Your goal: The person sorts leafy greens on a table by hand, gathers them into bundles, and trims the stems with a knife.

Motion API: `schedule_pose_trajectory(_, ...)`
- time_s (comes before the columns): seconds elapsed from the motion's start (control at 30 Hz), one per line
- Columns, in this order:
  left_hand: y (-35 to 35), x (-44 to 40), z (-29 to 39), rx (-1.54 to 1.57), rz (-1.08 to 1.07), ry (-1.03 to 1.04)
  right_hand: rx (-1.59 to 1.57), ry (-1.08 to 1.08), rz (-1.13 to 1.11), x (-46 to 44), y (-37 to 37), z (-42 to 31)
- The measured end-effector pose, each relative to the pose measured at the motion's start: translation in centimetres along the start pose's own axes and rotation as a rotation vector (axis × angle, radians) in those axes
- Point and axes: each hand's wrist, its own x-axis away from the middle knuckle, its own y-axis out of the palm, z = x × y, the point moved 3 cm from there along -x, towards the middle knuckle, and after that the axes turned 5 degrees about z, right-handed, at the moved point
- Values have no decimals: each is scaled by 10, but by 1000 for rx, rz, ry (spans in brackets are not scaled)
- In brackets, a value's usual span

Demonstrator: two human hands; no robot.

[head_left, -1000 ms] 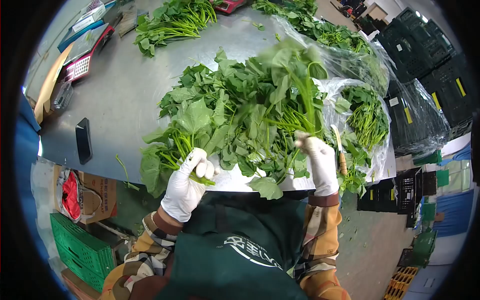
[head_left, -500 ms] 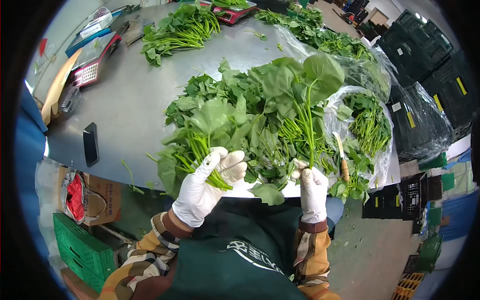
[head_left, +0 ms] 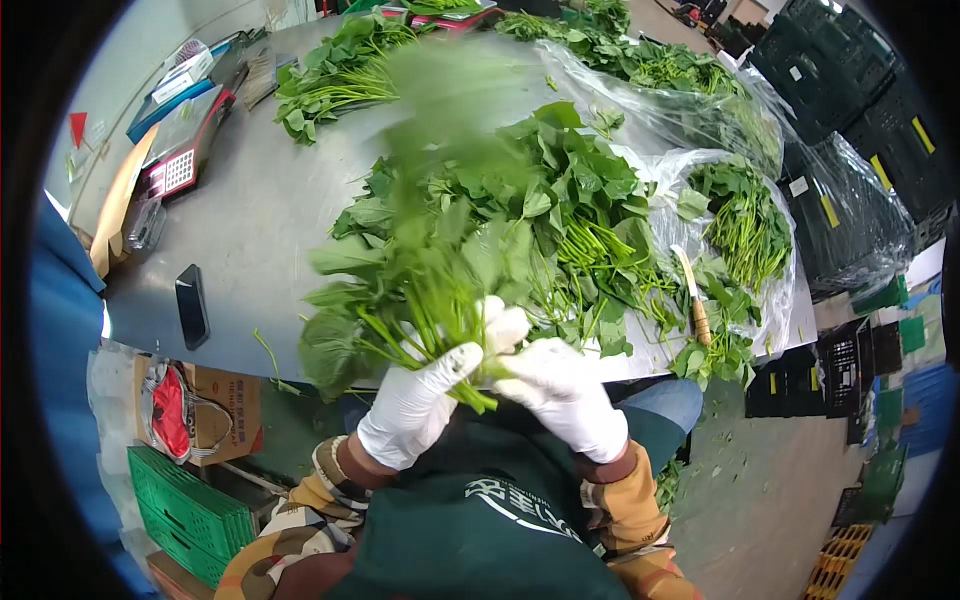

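Note:
In a white glove, my left hand [head_left: 415,405] is wrapped round a bunch of leafy green stems [head_left: 345,345], whose cut ends stick out below the thumb. My right hand [head_left: 565,395], gloved too, meets it at the stem ends with its fingers pinched on a leafy stem. The upper leaves [head_left: 450,100] of that stem are smeared by motion above the bunch. Just beyond both hands lies a loose heap of the same greens [head_left: 575,185]. A wooden-handled knife [head_left: 697,310] rests right of the heap.
The metal table [head_left: 270,210] bears a phone [head_left: 192,305] and a red scale [head_left: 178,172] on the left. More greens [head_left: 340,75] lie at the back. Clear plastic [head_left: 655,165] spreads under greens on the right. Dark crates [head_left: 830,80] stand beyond, and a green crate [head_left: 185,515] sits low left.
My right hand has moved left with its leafy stem, from apart to against the bunch in my left hand. The camera view has shifted slightly.

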Motion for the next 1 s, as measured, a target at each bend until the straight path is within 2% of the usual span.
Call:
schedule_pose_trajectory(0.03, -1, 2, 2, 5, -9, -62, 69, -25, -29, 0, 7, -3)
schedule_pose_trajectory(0.1, -19, 3, 6, 46, 120, 55, -178, 201, -52, -8, -2, 3)
schedule_pose_trajectory(0.13, -20, 2, 14, 182, 142, 169, -243, 246, 21, -16, -8, 11)
schedule_pose_trajectory(0.17, -26, -4, 26, 129, 76, 332, -309, 291, 95, -25, -11, 23)
schedule_pose_trajectory(0.23, -33, -8, 43, 169, 108, 445, 70, 237, 434, -36, -6, 66)
schedule_pose_trajectory(0.3, -29, -7, 47, 205, 119, 434, 329, 235, 448, -53, 15, 95)
schedule_pose_trajectory(0.33, -27, -6, 48, 222, 125, 425, 318, 139, 394, -63, 30, 98)
schedule_pose_trajectory(0.4, -27, -4, 39, 223, 117, 322, 510, 51, 202, -77, 71, 88)
schedule_pose_trajectory(0.43, -28, -4, 33, 224, 111, 270, 431, -22, 52, -79, 94, 83)
schedule_pose_trajectory(0.5, -30, -4, 30, 183, 107, 252, 562, -37, -188, -70, 140, 66)
schedule_pose_trajectory(0.53, -32, -3, 29, 180, 140, 243, 522, -116, -238, -63, 152, 58)
schedule_pose_trajectory(0.57, -34, -3, 28, 180, 178, 236, 593, -202, -148, -59, 155, 46)
schedule_pose_trajectory(0.63, -34, -3, 32, 194, 230, 240, 506, -161, -231, -57, 146, 46)
schedule_pose_trajectory(0.7, -38, -4, 36, 179, 248, 268, 293, -160, -179, -65, 113, 31)
schedule_pose_trajectory(0.73, -42, -6, 38, 160, 238, 292, 196, -174, -111, -70, 93, 30)
schedule_pose_trajectory(0.77, -45, -7, 39, 143, 227, 316, 135, -186, 116, -69, 79, 40)
schedule_pose_trajectory(0.87, -50, -7, 38, 158, 222, 323, 396, 44, 350, -67, 21, 75)
schedule_pose_trajectory(0.97, -49, -6, 34, 193, 211, 288, 820, 68, 361, -58, -6, 129)
schedule_pose_trajectory(1.0, -49, -6, 32, 207, 203, 271, 867, 100, 313, -55, -9, 135)
